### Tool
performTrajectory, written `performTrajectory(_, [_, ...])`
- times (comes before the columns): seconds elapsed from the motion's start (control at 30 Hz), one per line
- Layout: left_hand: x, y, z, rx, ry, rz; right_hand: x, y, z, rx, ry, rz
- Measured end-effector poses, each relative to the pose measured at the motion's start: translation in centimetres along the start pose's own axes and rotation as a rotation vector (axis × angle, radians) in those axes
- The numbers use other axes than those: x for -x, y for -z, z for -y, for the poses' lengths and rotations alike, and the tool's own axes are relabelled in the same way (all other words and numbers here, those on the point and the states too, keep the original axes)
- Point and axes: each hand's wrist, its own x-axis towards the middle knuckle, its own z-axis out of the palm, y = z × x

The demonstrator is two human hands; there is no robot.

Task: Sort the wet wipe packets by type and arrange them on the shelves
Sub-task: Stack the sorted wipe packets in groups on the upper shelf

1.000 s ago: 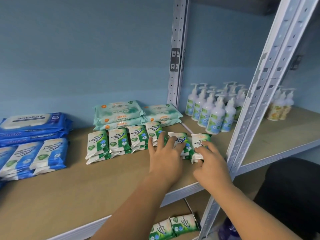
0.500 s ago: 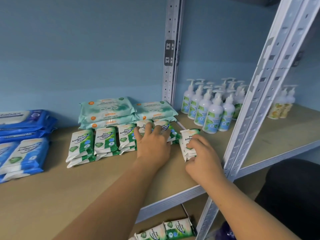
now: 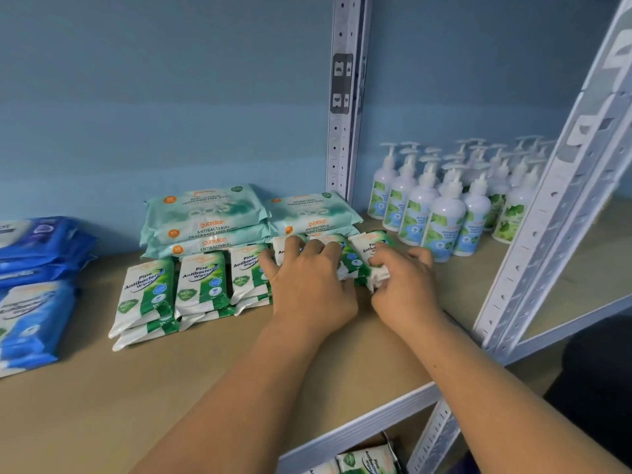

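Left hand (image 3: 307, 282) is lying palm-down across the pine wipe packets (image 3: 201, 282). Its fingers are spread and fairly straight, and they are pressing on the packets near the right end of the row without gripping anything.

Right hand (image 3: 405, 285) is clamping the end packet (image 3: 367, 249). Its fingers are curling over the packet's face and the thumb is tucking in at the lower edge. The end packet is sitting at the far right of the row, slightly tilted, just beside the packets under the left hand.

The row is running left to right along the wooden shelf (image 3: 171, 388), labels facing up. The leftmost packets are lying in stacks of two.

Behind the row, the pale green guardian packs (image 3: 205, 217) are sitting in two piles by the blue wall. The blue packs (image 3: 34, 254) are lying at the far left of the shelf, well apart from the green row.

The pump bottles (image 3: 441, 217) are standing upright in a cluster right of the upright post (image 3: 345, 97), near the right hand.

One more green packet (image 3: 369, 460) is showing on the shelf below, partly cut off by the frame edge.
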Motion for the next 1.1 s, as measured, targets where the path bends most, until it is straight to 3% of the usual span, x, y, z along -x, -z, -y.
performTrajectory(0.2, [-0.5,0.1,0.5,-0.025,0.004,0.0,-0.9,-0.2,0.1,-0.048,0.044,0.084])
performTrajectory(0.4, [-0.3,0.3,0.6,-0.032,0.007,0.033,-0.5,0.0,-0.1,0.167,-0.089,-0.169])
performTrajectory(0.57, [-0.4,0.3,0.6,-0.042,0.019,0.017,-0.7,-0.1,-0.2,0.056,-0.141,-0.047])
performTrajectory(1.1, [-0.9,-0.6,1.4,-0.073,-0.004,-0.001,-1.2,-1.4,-1.4,-0.061,0.024,-0.068])
